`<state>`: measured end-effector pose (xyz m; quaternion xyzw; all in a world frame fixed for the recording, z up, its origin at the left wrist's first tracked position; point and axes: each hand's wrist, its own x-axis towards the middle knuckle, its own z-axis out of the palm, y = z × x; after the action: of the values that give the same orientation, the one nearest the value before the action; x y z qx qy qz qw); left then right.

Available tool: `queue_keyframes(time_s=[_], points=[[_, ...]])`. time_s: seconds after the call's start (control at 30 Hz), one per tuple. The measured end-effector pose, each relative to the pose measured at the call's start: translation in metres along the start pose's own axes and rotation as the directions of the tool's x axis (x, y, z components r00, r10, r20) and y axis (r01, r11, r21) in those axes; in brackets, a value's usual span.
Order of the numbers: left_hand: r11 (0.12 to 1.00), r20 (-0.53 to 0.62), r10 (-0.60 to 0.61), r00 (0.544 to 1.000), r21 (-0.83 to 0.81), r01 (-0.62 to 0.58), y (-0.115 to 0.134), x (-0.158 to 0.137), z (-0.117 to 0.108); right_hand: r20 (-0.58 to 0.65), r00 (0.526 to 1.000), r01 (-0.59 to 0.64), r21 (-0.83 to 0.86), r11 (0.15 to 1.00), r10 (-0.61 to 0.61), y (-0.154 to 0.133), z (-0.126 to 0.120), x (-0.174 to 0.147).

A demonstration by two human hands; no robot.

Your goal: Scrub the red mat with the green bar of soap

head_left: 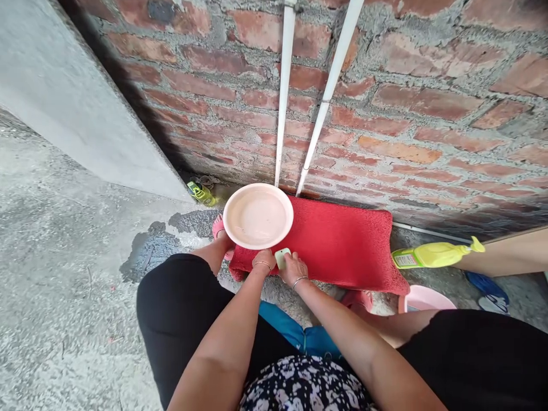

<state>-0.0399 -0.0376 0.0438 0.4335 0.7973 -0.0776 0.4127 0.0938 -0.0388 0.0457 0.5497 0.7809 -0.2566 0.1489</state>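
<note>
Pale green block [281,258], and there it was, right at the near edge of the red-covered worktop [342,240]! At its 4 o'clock, the right hand [294,267] had hold of it, fingers curled round one side. Over at 9 o'clock, just beside it, sat the left hand [264,260], fingers folded in; whether it gripped anything, I couldn't tell. Up at 11 o'clock, close by, stood a wide cream basin [258,245]. Farther off at 10, a small yellow-green bottle [203,195] leaned on the floor! Out at 3 o'clock, a yellow pump bottle [436,254]; white pipes [286,85] climbed the brick wall [402,148] at 12.
</note>
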Motion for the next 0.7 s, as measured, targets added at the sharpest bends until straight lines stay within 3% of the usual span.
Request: queue_keyframes(time_s=[0.2, 0.43, 0.53, 0.7], points=[[1.0, 0.006, 0.0, 1.0, 0.003, 0.0, 0.006, 0.003, 0.001, -0.001, 0.997, -0.08, -0.002, 0.997, 0.08, 0.027, -0.003, -0.009], [0.999, -0.022, -0.003, 1.0, 0.039, 0.004, 0.016, -0.002, 0.001, -0.058, 0.944, -0.319, 0.072, 0.945, 0.324, 0.113, -0.009, -0.041], [0.998, -0.043, 0.005, 0.999, 0.059, -0.003, 0.022, -0.003, 0.003, -0.08, 0.881, -0.458, 0.099, 0.884, 0.466, 0.162, -0.012, -0.06], [0.997, -0.062, 0.034, 0.998, 0.077, -0.029, 0.037, -0.002, 0.009, -0.091, 0.706, -0.681, 0.187, 0.708, 0.703, 0.223, -0.023, -0.085]])
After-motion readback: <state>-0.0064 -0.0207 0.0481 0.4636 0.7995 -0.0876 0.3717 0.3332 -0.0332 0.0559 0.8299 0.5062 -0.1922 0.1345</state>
